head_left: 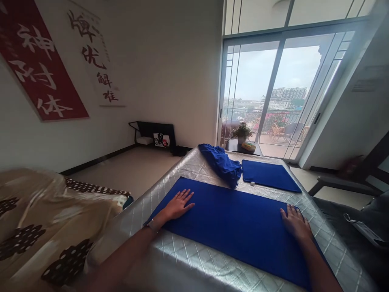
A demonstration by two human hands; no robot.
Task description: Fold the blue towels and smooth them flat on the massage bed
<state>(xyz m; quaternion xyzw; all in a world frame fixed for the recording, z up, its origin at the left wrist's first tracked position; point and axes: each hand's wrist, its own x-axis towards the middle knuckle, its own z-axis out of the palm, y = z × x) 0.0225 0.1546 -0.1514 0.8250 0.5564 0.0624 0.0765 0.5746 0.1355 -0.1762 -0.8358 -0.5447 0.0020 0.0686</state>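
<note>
A blue cloth (231,223) lies spread out flat, longer than it is deep, on a table with a silvery quilted cover (194,253). My left hand (179,205) rests palm down on the cloth's left part, fingers stretched and spread. On its right end lies my right hand (296,222), also palm down with extended fingers. Beyond the cloth sits a crumpled blue cloth (221,162). To the right of that is a flat, folded blue cloth (270,175) with a small white tag at its near edge.
A patterned beige blanket (57,227) covers furniture at left. A dark seat (343,227) with a white power strip (364,230) stands close on the right, near a wooden chair (349,184). Past the table's far end, a small table (235,147) holds a plant (243,132) before glass doors.
</note>
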